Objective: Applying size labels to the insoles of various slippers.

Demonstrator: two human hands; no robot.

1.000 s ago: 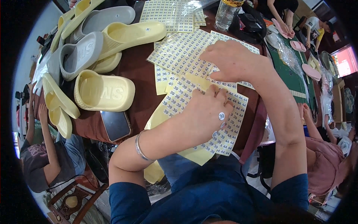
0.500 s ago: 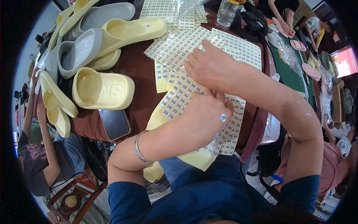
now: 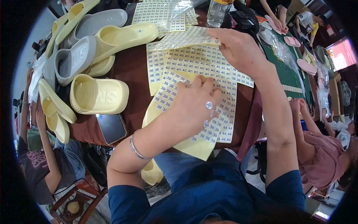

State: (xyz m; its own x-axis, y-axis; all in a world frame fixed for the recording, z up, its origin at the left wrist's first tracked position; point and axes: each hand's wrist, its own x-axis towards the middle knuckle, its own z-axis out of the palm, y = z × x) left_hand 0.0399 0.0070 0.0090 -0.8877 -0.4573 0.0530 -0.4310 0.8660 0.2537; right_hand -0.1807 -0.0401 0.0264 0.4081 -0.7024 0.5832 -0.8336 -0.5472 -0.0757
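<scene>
Left hand [image 3: 194,104] flat, palm down, fingers spread slightly and pointing away from the body, a bangle round the wrist. Right hand [image 3: 238,48] stretched farther toward the table's far edge, fingers extended leftward and pinched. Both forearms bare, rising from the lower edge.

Pale yellow slide sandal [image 3: 99,95] nearest, lying on the brown table [image 3: 128,69], open side up. Grey slide [image 3: 71,59] just behind it, another grey slide [image 3: 100,20] farther back, long yellow slide [image 3: 123,35] between them. More yellow slides [image 3: 56,108] hanging over the left table edge. Dark phone [image 3: 111,128] flat near the front edge, just below the nearest sandal. Clear plastic bottle [image 3: 217,11] upright at the far side, black bag [image 3: 244,22] beside it. Green mat [image 3: 287,72] to the right, with pink soles [image 3: 306,66], possibly insoles, upon it. Seated person in pink [image 3: 322,156] at right; another in a grey shirt [image 3: 35,164] at lower left.
</scene>
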